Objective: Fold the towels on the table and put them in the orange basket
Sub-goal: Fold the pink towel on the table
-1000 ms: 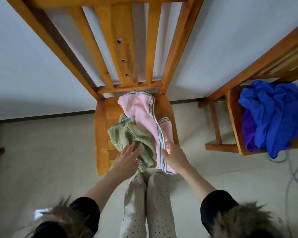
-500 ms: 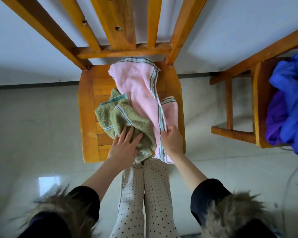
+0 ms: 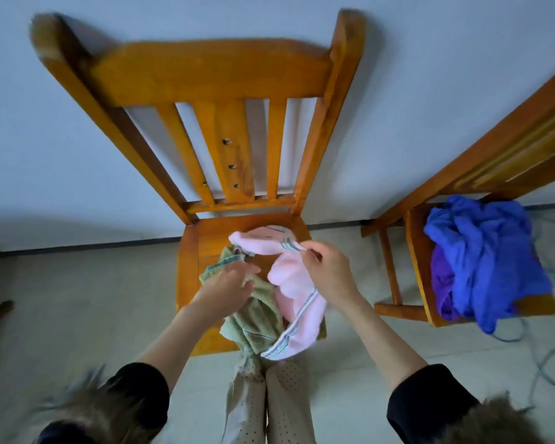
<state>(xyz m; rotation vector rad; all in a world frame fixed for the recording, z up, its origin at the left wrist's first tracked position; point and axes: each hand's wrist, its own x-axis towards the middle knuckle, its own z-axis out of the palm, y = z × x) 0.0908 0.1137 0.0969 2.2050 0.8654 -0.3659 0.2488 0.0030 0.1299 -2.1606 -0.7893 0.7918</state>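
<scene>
A pink towel [image 3: 293, 283] with striped edges and a green towel [image 3: 253, 318] lie bunched on the seat of a wooden chair [image 3: 202, 238] in front of me. My right hand [image 3: 329, 272] pinches an edge of the pink towel and holds it lifted above the seat. My left hand [image 3: 228, 285] hovers over the green towel with its fingers stretched toward the pink one, holding nothing. No orange basket is in view.
A second wooden chair [image 3: 417, 238] stands at the right with a blue cloth [image 3: 491, 261] and a purple cloth [image 3: 442, 283] piled on its seat. A grey cable [image 3: 548, 366] loops on the tiled floor. My legs stand against the chair's front edge.
My right hand took hold of the pink towel's edge and raised it off the seat, bunching it. My left hand lifted off the green towel. The camera tilted up.
</scene>
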